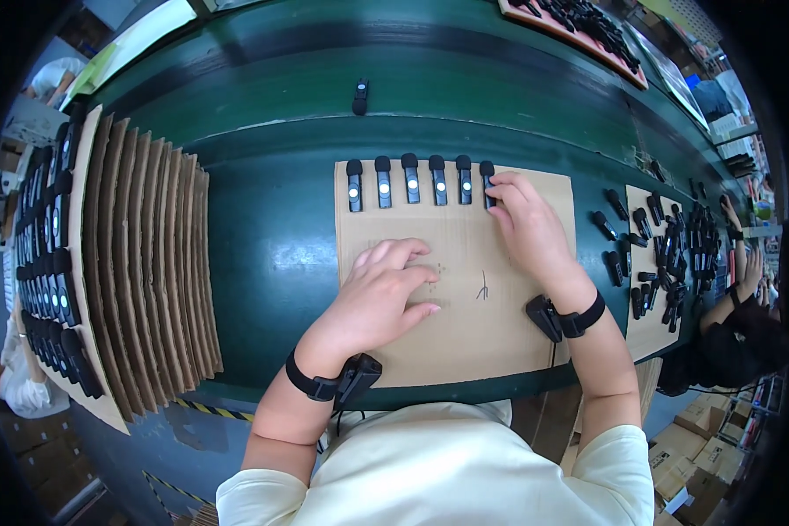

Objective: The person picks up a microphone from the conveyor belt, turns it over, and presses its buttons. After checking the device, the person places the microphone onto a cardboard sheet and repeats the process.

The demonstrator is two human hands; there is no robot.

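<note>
A brown cardboard sheet (pixel 491 333) lies on the green workbench in front of me. Along its far edge stands a row of several small black devices (pixel 409 180), each with a round foam top and a white dot. My right hand (pixel 526 223) reaches to the right end of that row, its fingertips on the last black device (pixel 487 182). My left hand (pixel 381 298) rests flat on the cardboard with loosely curled fingers and holds nothing. Both wrists wear black straps with small black units.
A fanned stack of cardboard sheets (pixel 149 263) loaded with black devices lies to the left. More loose black devices (pixel 666 254) lie on cardboard to the right, where another person's hand (pixel 749 272) works. A single black device (pixel 360 95) sits on the green conveyor belt beyond.
</note>
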